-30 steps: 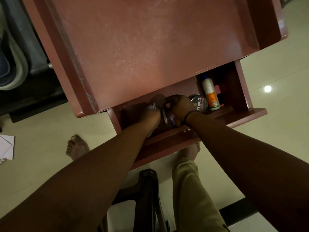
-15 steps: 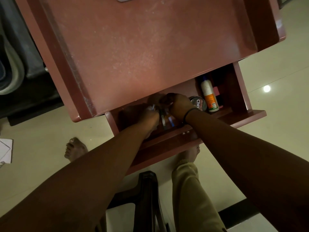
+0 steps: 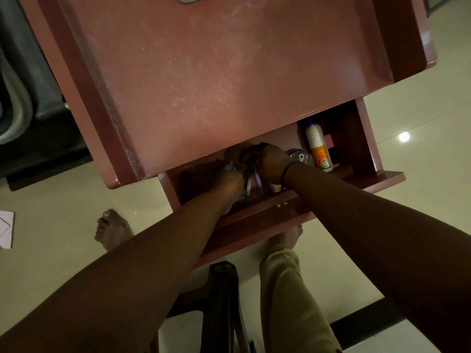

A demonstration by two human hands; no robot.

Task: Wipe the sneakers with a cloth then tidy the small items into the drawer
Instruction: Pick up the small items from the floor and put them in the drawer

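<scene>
With both hands deep in the open drawer (image 3: 300, 212), left hand (image 3: 230, 183) and right hand (image 3: 270, 163) pinching the pens (image 3: 258, 183), lay them flat beside the polish tin (image 3: 302, 157).

Counted in head view: one desk (image 3: 216, 80); one open drawer (image 3: 305, 212); two hands inside it, left hand (image 3: 229, 183), right hand (image 3: 270, 163). One white bottle (image 3: 318, 146), one round tin (image 3: 302, 157). Thin pen-like items (image 3: 258, 182) between hands: at least two, exact number unclear. Two bare feet (image 3: 112, 230) on floor.
</scene>
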